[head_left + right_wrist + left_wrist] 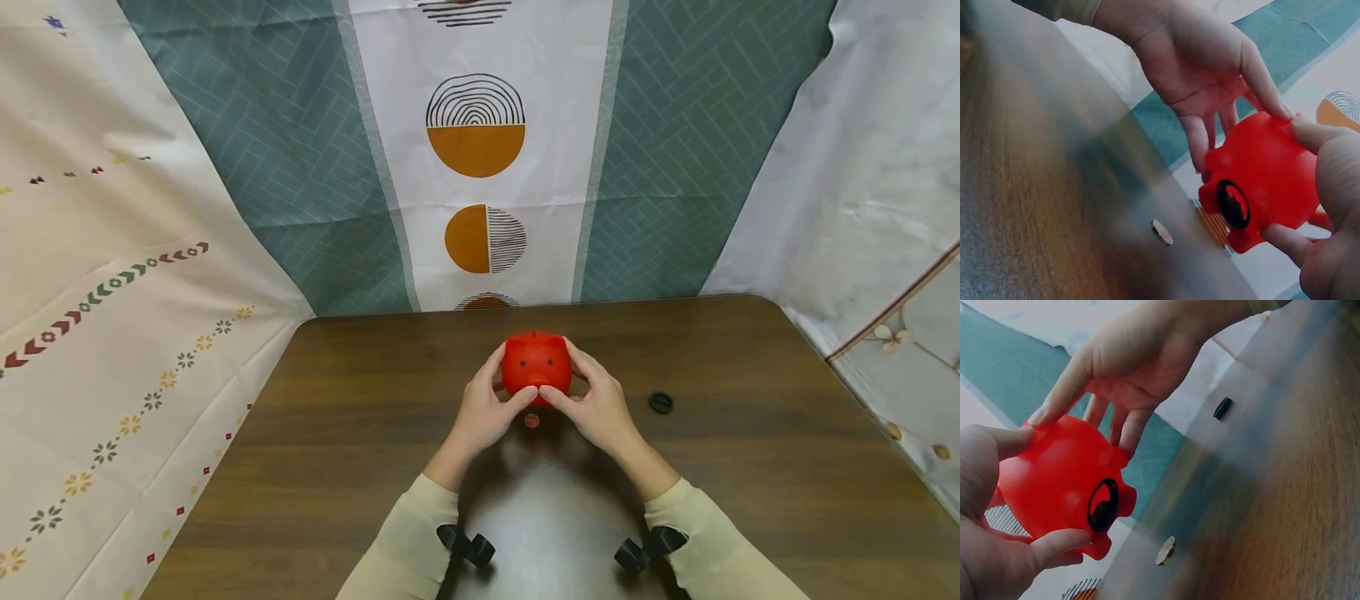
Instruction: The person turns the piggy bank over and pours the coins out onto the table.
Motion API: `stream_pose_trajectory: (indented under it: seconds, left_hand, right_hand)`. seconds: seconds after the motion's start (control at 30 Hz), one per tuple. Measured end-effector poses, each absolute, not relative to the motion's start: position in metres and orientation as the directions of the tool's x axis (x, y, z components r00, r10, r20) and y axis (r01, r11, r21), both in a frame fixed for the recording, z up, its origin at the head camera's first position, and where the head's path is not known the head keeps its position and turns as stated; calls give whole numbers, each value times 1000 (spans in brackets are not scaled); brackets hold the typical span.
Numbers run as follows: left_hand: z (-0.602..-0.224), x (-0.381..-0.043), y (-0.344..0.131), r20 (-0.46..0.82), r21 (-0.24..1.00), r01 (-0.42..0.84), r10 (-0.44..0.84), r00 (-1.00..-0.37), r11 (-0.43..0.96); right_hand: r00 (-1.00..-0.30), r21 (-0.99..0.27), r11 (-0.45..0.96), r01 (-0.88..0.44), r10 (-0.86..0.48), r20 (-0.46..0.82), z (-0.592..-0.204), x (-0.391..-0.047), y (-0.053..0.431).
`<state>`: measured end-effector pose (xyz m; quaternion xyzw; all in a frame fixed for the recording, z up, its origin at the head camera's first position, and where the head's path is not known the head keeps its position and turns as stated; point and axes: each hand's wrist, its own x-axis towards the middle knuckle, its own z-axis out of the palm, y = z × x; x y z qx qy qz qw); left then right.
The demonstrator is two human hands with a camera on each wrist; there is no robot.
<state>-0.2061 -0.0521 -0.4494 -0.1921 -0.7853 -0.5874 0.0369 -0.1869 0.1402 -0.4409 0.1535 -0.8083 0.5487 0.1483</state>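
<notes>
Between both hands, a red piggy bank (536, 360) is held up over the table, its face toward the head camera. My left hand (482, 412) grips its left side, and my right hand (600, 410) grips the right side; the thumbs meet near the snout. Both wrist views show the underside, where a black-rimmed round hole (1103, 504) stands uncovered among the short feet. Something dark shows inside the hole. Just below the bank, a copper-coloured coin (532, 421) appears, seen nearly edge-on in the right wrist view. To the right lies a round black plug (661, 402).
The brown wooden table (360, 467) ends at a patterned cloth backdrop (480, 200). A cream cloth (150, 275) hangs at the left and a whitish one (847, 183) at the right. Black camera mounts (468, 546) are strapped to both wrists.
</notes>
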Motion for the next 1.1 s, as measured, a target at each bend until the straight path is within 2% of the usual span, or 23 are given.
stream_pose_trajectory:
  seconds: [0.13,0.2,0.27,0.4,0.63,0.7,0.8,0.87,0.93,1.03,1.1]
  left_hand:
    - [-444,-204,-51,419,875,463,257,-871,140]
    - [-441,-204,-50,439,869,479,253,-862,125]
    - [-442,-204,-51,397,883,443,260,-880,154]
    - [-444,-202,-51,252,921,315,268,-930,228]
    - [-444,-202,-53,228,916,300,270,-935,266]
    - [-448,-204,-52,260,912,328,272,-927,246]
    - [-444,-203,-50,396,876,450,272,-877,174]
    - [-440,-201,-48,463,847,510,262,-847,149]
    - [-439,-201,-47,453,846,502,254,-854,179]
    - [-443,-201,-48,334,887,393,252,-908,242]
    - [-444,-202,-49,279,904,342,251,-927,256]
  right_hand:
    - [-827,-763,350,-544,-70,558,-449,-193,143]
    - [-804,-743,341,-575,-70,590,-449,-195,144]
    - [-830,-768,337,-544,-83,552,-450,-195,146]
    - [-912,-846,346,-405,-95,398,-454,-195,148]
    - [-923,-848,368,-381,-96,373,-456,-195,145]
    - [-904,-828,370,-421,-98,415,-456,-195,146]
    - [-818,-751,350,-560,-89,568,-450,-192,147]
    - [-781,-716,352,-603,-78,619,-443,-191,147]
    - [-798,-733,348,-585,-84,597,-433,-186,146]
    - [-881,-812,350,-466,-102,461,-423,-179,143]
    - [-906,-838,347,-421,-108,410,-422,-177,141]
